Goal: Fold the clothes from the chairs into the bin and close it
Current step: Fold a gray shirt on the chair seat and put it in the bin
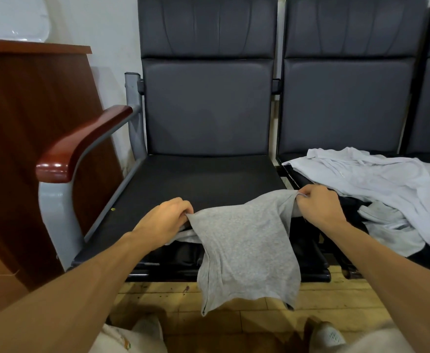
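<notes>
a pile of pale lilac-white crumpled clothes covers the seat of the right black padded chair, reaching its front edge. a dark wooden cabinet stands left of the left black padded chair. over that chair's front edge hangs a grey knit cotton garment, toward the wooden plank floor. the left hand pinches its left corner, the right hand its right corner; both arms reach forward, hands apart.
</notes>
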### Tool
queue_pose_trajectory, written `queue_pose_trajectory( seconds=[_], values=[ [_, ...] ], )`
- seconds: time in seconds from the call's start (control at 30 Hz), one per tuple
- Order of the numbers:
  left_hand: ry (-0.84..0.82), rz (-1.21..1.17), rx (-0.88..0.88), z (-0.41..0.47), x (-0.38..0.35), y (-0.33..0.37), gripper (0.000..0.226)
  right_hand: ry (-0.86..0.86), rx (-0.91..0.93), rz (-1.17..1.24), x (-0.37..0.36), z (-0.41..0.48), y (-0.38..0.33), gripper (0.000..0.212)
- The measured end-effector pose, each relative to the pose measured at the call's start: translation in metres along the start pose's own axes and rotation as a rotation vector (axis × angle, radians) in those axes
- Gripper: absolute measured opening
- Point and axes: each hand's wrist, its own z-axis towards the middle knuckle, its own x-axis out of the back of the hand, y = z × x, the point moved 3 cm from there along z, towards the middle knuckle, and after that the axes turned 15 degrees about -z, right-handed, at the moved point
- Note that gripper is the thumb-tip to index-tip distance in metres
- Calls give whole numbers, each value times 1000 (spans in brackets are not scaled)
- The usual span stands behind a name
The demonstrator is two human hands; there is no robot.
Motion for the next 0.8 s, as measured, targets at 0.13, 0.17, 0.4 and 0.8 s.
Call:
queue_pose_trajectory(
  seconds=[0.13, 0.17, 0.4, 0.8],
  values=[
    [140, -386, 166, 2, 6, -5, 18, -18, 86, 35, 3, -1, 1, 23],
    [172, -434, 195, 3, 9, -6, 19, -24, 98, 36, 4, -2, 1, 23],
    [209, -177, 236, -8, 30, -18, 20, -125, 159, 67, 15, -18, -9, 26],
    [333, -35, 64, -39, 119, 72, 22, 136, 26, 574, 99, -56, -71, 21]
  ],
)
